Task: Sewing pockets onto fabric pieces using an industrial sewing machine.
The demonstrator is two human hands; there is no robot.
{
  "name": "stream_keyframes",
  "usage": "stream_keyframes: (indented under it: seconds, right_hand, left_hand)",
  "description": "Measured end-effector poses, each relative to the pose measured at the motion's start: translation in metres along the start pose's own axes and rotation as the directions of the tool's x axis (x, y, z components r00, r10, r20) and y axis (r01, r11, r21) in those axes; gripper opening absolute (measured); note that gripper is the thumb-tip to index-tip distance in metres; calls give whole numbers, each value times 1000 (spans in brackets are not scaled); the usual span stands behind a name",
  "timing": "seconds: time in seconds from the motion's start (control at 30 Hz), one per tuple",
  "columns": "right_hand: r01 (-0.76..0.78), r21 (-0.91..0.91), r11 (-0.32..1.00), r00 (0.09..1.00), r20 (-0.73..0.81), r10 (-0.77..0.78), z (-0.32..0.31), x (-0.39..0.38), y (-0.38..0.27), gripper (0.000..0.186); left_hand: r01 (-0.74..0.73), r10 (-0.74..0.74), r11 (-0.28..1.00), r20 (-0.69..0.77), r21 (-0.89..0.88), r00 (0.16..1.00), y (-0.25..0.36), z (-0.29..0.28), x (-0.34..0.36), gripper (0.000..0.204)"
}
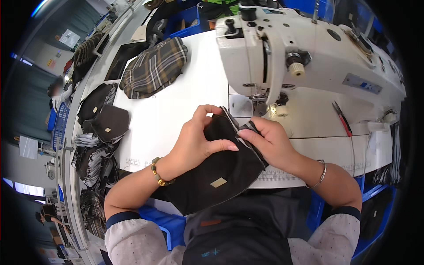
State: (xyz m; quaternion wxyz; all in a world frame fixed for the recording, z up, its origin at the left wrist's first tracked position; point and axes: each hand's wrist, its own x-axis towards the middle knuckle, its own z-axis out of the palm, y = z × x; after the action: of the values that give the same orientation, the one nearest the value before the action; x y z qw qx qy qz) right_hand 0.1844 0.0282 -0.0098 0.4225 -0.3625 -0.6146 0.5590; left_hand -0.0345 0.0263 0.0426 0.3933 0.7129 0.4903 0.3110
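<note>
Black fabric piece (238, 170) with small pale label (218, 182) straddled the near edge of the white table (201, 75). Left hand (192, 141) sat half-open on it — grip underneath hidden; right hand (274, 141) pinched its striped grey edging (230, 118). Keeping layers flush seemed best. Blue plastic bin (374, 191) below the table's near-right corner held dark fabric (371, 223).

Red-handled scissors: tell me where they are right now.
The red-handled scissors lie on the tabletop, toward the right in the head view, below the sewing machine's arm and to the right of the person's right hand.
</note>
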Motion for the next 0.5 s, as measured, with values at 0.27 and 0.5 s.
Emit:
stream_keyframes:
  seconds: [0.27, 0.5]
  right_hand:
    - [89, -53, 995, 995, 54, -86, -6, -3, -6, 32]
    - [114, -85, 990, 990, 95, -105, -3, -3, -4, 29]
  left_hand:
    - [200, -183, 975, 162, -95, 970, -8, -16, 18, 29]
    - [-112, 140, 974, 132, -195, 981, -23, -23, 25, 23]
